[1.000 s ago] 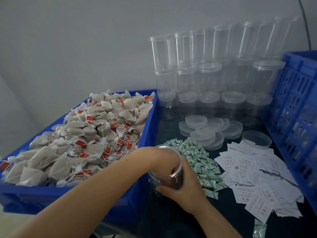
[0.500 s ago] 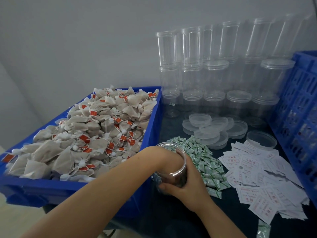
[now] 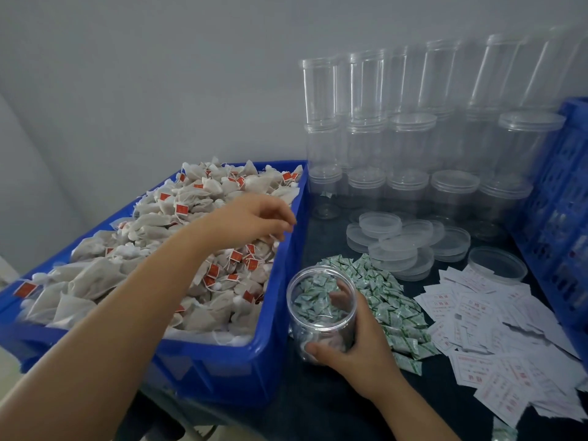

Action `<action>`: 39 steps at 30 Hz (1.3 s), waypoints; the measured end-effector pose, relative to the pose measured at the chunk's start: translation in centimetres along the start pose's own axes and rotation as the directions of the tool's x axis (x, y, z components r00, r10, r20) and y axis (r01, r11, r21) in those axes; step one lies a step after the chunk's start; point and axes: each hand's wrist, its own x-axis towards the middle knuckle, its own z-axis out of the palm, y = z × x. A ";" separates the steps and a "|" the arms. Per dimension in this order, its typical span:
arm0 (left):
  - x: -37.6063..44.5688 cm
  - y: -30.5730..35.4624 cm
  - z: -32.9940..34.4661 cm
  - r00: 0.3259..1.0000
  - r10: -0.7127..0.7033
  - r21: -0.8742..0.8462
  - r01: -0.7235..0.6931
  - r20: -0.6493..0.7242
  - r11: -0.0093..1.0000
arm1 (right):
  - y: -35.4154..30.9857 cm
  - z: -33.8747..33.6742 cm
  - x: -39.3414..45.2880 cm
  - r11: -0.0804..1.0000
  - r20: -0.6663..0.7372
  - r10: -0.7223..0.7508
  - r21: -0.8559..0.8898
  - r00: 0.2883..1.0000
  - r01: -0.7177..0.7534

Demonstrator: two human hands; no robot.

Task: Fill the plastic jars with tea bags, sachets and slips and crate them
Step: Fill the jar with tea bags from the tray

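A clear plastic jar stands open on the dark table beside the blue bin, and my right hand grips its lower wall from the right. Pale shapes show at the jar's bottom; I cannot tell what they are. My left hand hovers over the heap of tea bags with red tags in the bin, its fingers hanging loosely curled and holding nothing that I can see. Green-and-white sachets lie piled just right of the jar. White printed slips are spread further right.
Empty clear jars are stacked in tiers against the back wall. Loose clear lids lie in a pile before them, and one lid sits apart. A blue slatted crate stands along the right edge.
My left hand has come out of the jar and moved up and left over the tea bags. My right hand still holds the jar in the same spot.
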 end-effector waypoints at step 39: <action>2.2 -12.1 1.4 0.866 -0.261 0.702 0.499 -0.427 0.508 | 0.2 -0.2 -0.4 0.999 0.022 0.014 0.037 1.000 -0.015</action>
